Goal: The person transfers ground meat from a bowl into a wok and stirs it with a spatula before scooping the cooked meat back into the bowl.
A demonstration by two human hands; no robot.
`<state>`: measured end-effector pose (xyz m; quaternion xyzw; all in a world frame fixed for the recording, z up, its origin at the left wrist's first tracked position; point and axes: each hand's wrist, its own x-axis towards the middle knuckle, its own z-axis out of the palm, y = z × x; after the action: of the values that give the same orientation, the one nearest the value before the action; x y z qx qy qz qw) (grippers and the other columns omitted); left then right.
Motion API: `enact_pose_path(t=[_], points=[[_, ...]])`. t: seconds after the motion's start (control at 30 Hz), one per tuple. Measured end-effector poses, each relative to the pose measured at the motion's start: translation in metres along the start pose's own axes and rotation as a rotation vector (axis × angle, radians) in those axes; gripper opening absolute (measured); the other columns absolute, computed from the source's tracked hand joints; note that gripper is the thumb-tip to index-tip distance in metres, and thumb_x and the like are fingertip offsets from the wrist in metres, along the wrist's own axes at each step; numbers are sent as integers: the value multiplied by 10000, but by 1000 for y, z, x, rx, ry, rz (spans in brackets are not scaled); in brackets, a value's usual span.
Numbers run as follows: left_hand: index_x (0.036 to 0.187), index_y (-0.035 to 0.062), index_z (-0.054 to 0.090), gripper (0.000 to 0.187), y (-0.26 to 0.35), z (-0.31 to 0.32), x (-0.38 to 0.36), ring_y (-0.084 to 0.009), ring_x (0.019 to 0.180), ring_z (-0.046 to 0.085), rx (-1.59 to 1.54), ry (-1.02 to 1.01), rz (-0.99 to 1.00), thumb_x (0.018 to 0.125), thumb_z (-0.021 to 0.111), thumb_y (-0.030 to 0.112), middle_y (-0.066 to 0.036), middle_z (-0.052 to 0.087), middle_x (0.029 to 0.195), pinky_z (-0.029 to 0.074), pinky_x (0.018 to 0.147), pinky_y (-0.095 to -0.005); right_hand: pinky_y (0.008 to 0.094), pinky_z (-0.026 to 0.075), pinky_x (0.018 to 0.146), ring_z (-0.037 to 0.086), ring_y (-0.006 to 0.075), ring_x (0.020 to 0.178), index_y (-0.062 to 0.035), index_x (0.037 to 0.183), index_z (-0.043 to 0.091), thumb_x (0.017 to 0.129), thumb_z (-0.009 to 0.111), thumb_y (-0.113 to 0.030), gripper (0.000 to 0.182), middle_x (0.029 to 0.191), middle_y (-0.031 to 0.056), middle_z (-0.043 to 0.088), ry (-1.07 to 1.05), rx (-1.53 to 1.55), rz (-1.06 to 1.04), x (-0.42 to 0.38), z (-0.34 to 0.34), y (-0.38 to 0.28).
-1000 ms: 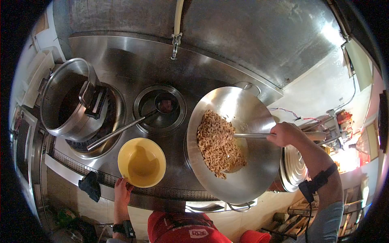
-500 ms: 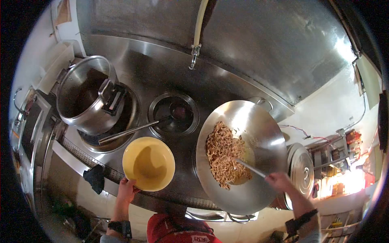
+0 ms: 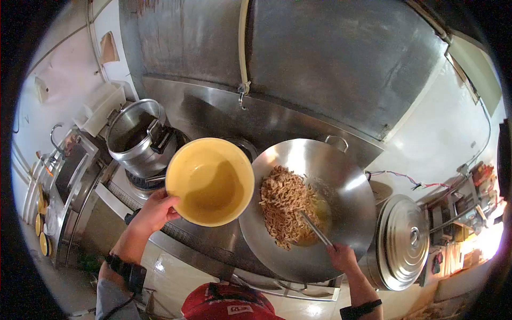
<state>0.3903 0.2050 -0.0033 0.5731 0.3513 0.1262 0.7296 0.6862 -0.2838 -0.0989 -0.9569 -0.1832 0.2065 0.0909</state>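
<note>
My left hand [image 3: 155,211] grips the left rim of a yellow bowl [image 3: 236,176], thumb on the edge. The bowl is held up near the wok's left side, its inside facing me; I see no food pieces in it. Closed round a metal handle, my right hand [image 3: 342,258] holds a cooking utensil [image 3: 317,229] over the large steel wok [image 3: 349,213]. The utensil's head is hidden in a heap of brown, shredded strips of food [image 3: 285,205]. Some yellowish liquid [image 3: 321,210] shows beside the heap at the wok's bottom.
A deep steel pot [image 3: 141,154] stands on the back-left burner. Right of the wok is a big round metal lid [image 3: 408,240]. A tap [image 3: 242,101] hangs from the back wall. The perforated front edge [image 3: 125,197] of the stove runs below the bowl.
My left hand has raised the yellow bowl and brought it closer to the wok, covering most of the middle burner. My right hand has shifted left with the utensil. The view has tilted up.
</note>
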Motion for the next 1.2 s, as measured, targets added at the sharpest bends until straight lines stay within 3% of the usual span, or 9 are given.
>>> enact_pose_path(t=[0.2, 0.33, 0.43, 0.47, 0.6, 0.67, 0.83, 1.13, 1.2], points=[[1164, 92, 569, 284, 8, 68, 20, -109, 861, 636, 86, -162, -120, 890, 607, 158, -14, 645, 991, 550, 744, -285, 383, 504, 680, 657, 221, 728, -72, 1048, 696, 909, 586, -385, 360, 734, 144, 664, 114, 15, -190, -15, -53, 40], [1144, 17, 561, 295, -5, 125, 42, -156, 861, 649, 167, -146, -113, 893, 609, 164, -75, 647, 975, 575, 727, -294, 348, 457, 579, 526, 141, 593, -59, 996, 693, 910, 596, -361, 329, 611, 83, 566, 143, 156, 49, -47, -117, 22], [1139, 6, 565, 299, -12, 166, 53, -157, 834, 652, 242, -191, -120, 888, 615, 160, -85, 651, 982, 579, 675, -277, 352, 454, 579, 516, 143, 593, -44, 954, 684, 910, 597, -362, 333, 611, 115, 547, 181, 127, -20, -73, -160, 9], [1126, -5, 572, 300, -18, 178, 58, -162, 809, 659, 248, -186, -113, 891, 626, 173, -96, 654, 988, 579, 642, -264, 415, 479, 668, 626, 287, 675, -40, 917, 665, 919, 582, -390, 360, 738, 192, 638, 178, 43, -14, -74, -167, 14], [1236, 51, 494, 372, -51, 224, 83, -196, 906, 644, 189, -267, -198, 912, 611, 191, -89, 612, 1111, 588, 731, -323, 428, 485, 687, 634, 306, 702, -44, 912, 656, 920, 585, -383, 347, 790, 219, 638, 112, -15, 71, -99, -209, -9], [1120, -12, 568, 296, -68, 245, 89, -180, 859, 662, 59, -223, -224, 912, 628, 190, -106, 644, 1018, 595, 670, -279, 434, 491, 694, 642, 319, 717, -46, 910, 660, 923, 581, -375, 338, 794, 222, 639, 110, -46, 25, -99, -221, -6], [1110, -30, 552, 287, -78, 253, 82, -192, 885, 655, -65, -322, -276, 925, 606, 183, -116, 614, 1037, 604, 701, -288, 467, 506, 717, 645, 405, 806, -71, 910, 677, 898, 598, -351, 291, 830, 220, 648, 67, -287, -77, -108, -242, -82], [1107, -16, 551, 258, -97, 218, 63, -163, 871, 643, -91, -314, -286, 932, 584, 171, -92, 619, 1022, 595, 683, -273, 446, 521, 679, 667, 328, 731, -122, 946, 651, 856, 637, -395, 288, 734, 141, 653, 133, -887, -188, -102, -228, -183], [1117, 53, 553, 236, -96, 211, 57, -185, 858, 650, -134, -292, -298, 910, 590, 160, -76, 634, 1038, 578, 739, -319, 421, 520, 664, 665, 297, 726, -137, 1011, 647, 829, 661, -372, 298, 754, 100, 635, 329, -1038, -315, -106, -224, -193]])
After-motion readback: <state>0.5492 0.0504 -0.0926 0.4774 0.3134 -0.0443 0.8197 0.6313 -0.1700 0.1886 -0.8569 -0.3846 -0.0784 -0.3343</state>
